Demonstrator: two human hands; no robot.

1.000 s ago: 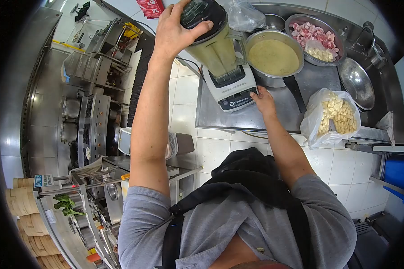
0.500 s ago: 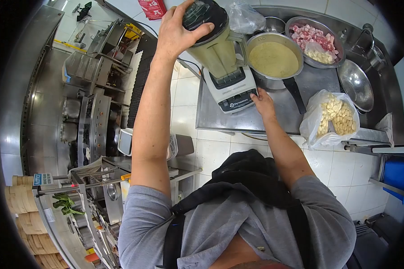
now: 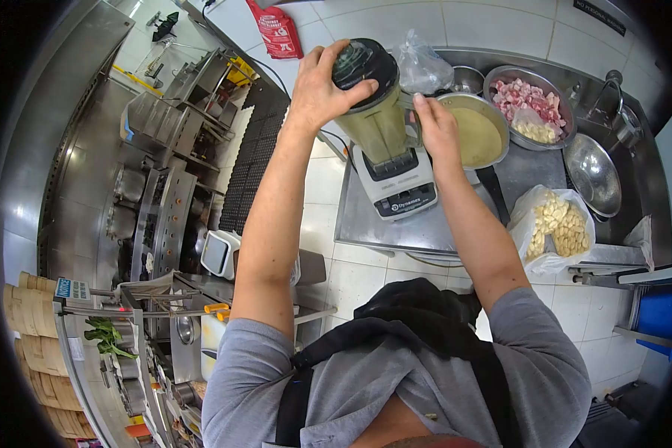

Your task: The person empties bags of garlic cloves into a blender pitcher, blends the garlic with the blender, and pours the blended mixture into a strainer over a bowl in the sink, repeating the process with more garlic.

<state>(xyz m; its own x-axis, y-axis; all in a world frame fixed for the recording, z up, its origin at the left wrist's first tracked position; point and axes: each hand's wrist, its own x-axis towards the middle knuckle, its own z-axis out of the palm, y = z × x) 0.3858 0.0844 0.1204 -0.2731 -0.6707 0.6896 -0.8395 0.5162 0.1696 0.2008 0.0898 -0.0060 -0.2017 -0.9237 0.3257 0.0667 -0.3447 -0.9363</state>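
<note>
My left hand [image 3: 322, 88] is curved over the black lid [image 3: 366, 66] of a blender, thumb and fingers gripping its edge. My right hand [image 3: 437, 127] is closed on the handle of the blender jug [image 3: 377, 134], though its fingers are partly hidden. Pale green liquid fills much of the clear jug, which stands on its white base [image 3: 396, 190]. Just behind my right hand is a pot [image 3: 504, 142] of similar yellow-green liquid, its black handle [image 3: 493, 190] reaching toward me.
A metal bowl [image 3: 571, 112] holds cut raw meat and a small bag of garlic. A metal colander [image 3: 593, 175] lies by the sink tap. Peeled garlic cloves fill a plastic bag [image 3: 560, 228] at the counter's front right. Another clear bag [image 3: 423, 67] sits behind the blender.
My right hand has left the dial on the blender base and moved up to the jug handle. My left hand stays on the lid. The view has tilted slightly upward.
</note>
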